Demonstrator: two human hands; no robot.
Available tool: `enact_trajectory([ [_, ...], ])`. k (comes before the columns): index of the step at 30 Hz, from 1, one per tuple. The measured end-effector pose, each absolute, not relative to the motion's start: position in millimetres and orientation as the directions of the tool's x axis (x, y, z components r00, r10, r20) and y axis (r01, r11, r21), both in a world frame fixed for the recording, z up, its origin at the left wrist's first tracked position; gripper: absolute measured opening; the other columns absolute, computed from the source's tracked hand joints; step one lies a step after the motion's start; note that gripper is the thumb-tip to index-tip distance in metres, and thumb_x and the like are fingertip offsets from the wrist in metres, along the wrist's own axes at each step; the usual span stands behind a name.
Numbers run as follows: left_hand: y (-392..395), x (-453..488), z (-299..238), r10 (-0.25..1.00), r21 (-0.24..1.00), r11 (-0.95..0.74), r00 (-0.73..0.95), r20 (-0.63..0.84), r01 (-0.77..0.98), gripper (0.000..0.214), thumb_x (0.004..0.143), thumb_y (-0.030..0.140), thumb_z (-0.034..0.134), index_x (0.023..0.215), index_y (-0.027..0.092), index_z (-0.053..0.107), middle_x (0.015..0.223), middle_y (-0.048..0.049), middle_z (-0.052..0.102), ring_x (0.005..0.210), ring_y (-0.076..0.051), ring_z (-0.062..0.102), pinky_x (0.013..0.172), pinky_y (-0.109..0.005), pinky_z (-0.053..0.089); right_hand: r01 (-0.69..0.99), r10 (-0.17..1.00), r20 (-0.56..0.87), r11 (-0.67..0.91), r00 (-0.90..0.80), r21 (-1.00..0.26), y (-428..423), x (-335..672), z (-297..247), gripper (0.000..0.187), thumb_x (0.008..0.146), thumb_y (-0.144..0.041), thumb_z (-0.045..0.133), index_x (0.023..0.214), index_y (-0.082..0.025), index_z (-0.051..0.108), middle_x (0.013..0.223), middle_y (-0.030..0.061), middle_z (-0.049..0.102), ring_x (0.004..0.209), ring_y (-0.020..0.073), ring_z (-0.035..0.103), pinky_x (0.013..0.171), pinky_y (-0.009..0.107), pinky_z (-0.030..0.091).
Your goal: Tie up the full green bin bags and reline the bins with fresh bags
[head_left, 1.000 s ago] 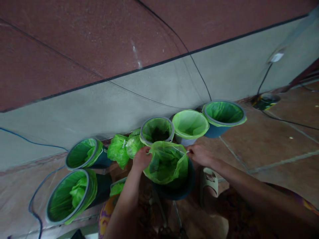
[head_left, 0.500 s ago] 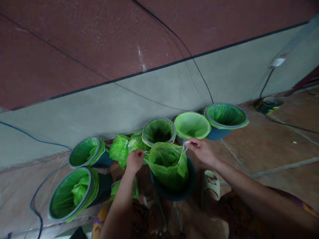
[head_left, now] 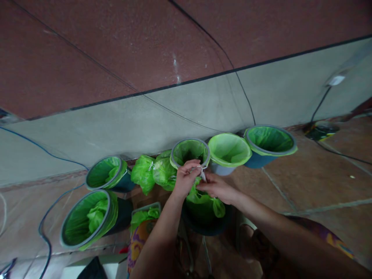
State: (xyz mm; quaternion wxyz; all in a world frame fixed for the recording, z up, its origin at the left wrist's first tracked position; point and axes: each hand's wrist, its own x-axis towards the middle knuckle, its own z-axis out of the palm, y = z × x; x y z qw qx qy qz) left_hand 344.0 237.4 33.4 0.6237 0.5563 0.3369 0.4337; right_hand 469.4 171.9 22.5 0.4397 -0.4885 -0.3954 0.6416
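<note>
My left hand [head_left: 187, 179] and my right hand [head_left: 216, 188] are close together above a dark bin [head_left: 223, 226]. Between them they grip the white drawstring [head_left: 203, 176] of a green drawstring garbage bag [head_left: 200, 207]. The bag sits in the bin with its mouth gathered and bunched under my fingers. Both hands are closed, with the string pinched at the fingertips. Just behind my left hand stands a grey-rimmed bin [head_left: 190, 144] lined with green plastic.
Two lined bins, a pale one [head_left: 223, 169] and a blue one [head_left: 260, 159], stand right by the wall. Tied green bags [head_left: 143, 174] lie left of centre. Two more lined bins [head_left: 109, 182] [head_left: 65, 240] tilt at the left. A blue cable [head_left: 43, 228] crosses the floor.
My hands have come together from either side of the bag. Its wide mouth has drawn closed and bunched up. The view has shifted slightly.
</note>
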Motion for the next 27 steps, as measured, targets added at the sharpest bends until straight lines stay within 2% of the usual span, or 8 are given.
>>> enact_trajectory([
  [3, 236, 347, 26, 0.885, 0.98, 0.124, 0.465, -0.039, -0.154, 0.028, 0.072, 0.041, 0.075, 0.085, 0.017, 0.074, 0.095, -0.0054, 0.071, 0.08, -0.014, 0.062, 0.071, -0.025, 0.048, -0.084, 0.953, -0.264, -0.279, -0.148, -0.957, 172, 465, 18, 0.031, 0.075, -0.042, 0.07, 0.068, -0.018, 0.052, 0.053, -0.0069, 0.043, 0.044, 0.0034, 0.029, 0.038, 0.02, 0.016],
  [8, 226, 355, 3, 0.772, 0.951, 0.308, 0.594, -0.225, -0.04, 0.05, 0.086, 0.059, 0.052, 0.1, 0.014, 0.068, 0.075, -0.0036, 0.068, 0.066, -0.013, 0.06, 0.067, -0.027, 0.049, -0.318, 0.953, -0.286, -0.302, -0.096, -0.899, 182, 493, 20, 0.042, 0.075, -0.058, 0.068, 0.074, -0.019, 0.051, 0.051, -0.0093, 0.039, 0.04, 0.002, 0.019, 0.038, 0.02, 0.008],
  [12, 222, 354, -14, 0.71, 0.974, 0.14, 0.668, -0.223, 0.176, 0.029, 0.089, 0.04, 0.053, 0.09, 0.014, 0.067, 0.066, -0.0012, 0.063, 0.059, -0.012, 0.057, 0.063, -0.026, 0.046, -0.333, 0.946, -0.311, -0.266, 0.088, -0.905, 188, 518, 24, 0.045, 0.068, -0.058, 0.073, 0.075, -0.018, 0.054, 0.049, -0.01, 0.038, 0.038, 0.0014, 0.019, 0.037, 0.02, 0.008],
  [16, 228, 354, -31, 0.817, 0.905, 0.041, 0.508, -0.274, 0.423, 0.023, 0.087, 0.022, 0.046, 0.075, 0.015, 0.064, 0.054, 0.0029, 0.054, 0.049, -0.009, 0.046, 0.052, -0.022, 0.035, -0.351, 0.926, -0.311, -0.224, 0.214, -0.909, 187, 522, 28, 0.042, 0.063, -0.05, 0.079, 0.079, -0.019, 0.055, 0.051, -0.0091, 0.044, 0.038, 0.0016, 0.022, 0.036, 0.02, 0.008],
  [18, 229, 358, -39, 0.859, 0.875, 0.096, 0.404, -0.314, 0.475, 0.022, 0.085, 0.019, 0.046, 0.073, 0.015, 0.064, 0.051, 0.0042, 0.05, 0.046, -0.008, 0.042, 0.05, -0.022, 0.031, -0.385, 0.931, -0.306, -0.213, 0.198, -0.898, 185, 515, 31, 0.044, 0.062, -0.046, 0.081, 0.088, -0.019, 0.058, 0.052, -0.0091, 0.046, 0.039, 0.0016, 0.022, 0.037, 0.019, 0.008],
  [20, 227, 363, -43, 0.851, 0.882, 0.12, 0.41, -0.327, 0.455, 0.021, 0.084, 0.019, 0.047, 0.072, 0.015, 0.064, 0.05, 0.0052, 0.047, 0.045, -0.008, 0.038, 0.05, -0.022, 0.03, -0.426, 0.951, -0.29, -0.219, 0.106, -0.877, 182, 505, 34, 0.047, 0.064, -0.044, 0.081, 0.097, -0.018, 0.061, 0.053, -0.0088, 0.048, 0.04, 0.0014, 0.023, 0.038, 0.019, 0.008],
  [23, 218, 369, -39, 0.705, 0.917, -0.02, 0.656, -0.27, 0.399, 0.02, 0.08, 0.015, 0.049, 0.068, 0.014, 0.065, 0.052, 0.0045, 0.048, 0.05, -0.008, 0.041, 0.055, -0.022, 0.033, -0.483, 0.966, -0.255, -0.242, -0.04, -0.842, 183, 493, 38, 0.045, 0.066, -0.044, 0.08, 0.099, -0.017, 0.063, 0.054, -0.009, 0.047, 0.039, 0.0003, 0.02, 0.038, 0.019, 0.008],
  [27, 207, 368, -22, 0.401, 0.912, -0.156, 0.868, -0.293, 0.38, 0.022, 0.077, 0.019, 0.054, 0.084, 0.018, 0.075, 0.065, 0.0021, 0.063, 0.062, -0.013, 0.052, 0.065, -0.024, 0.04, -0.536, 0.971, -0.238, -0.201, 0.0, -0.82, 194, 498, 41, 0.041, 0.066, -0.042, 0.081, 0.094, -0.017, 0.064, 0.056, -0.0089, 0.047, 0.041, 0.0004, 0.019, 0.038, 0.018, 0.007],
])
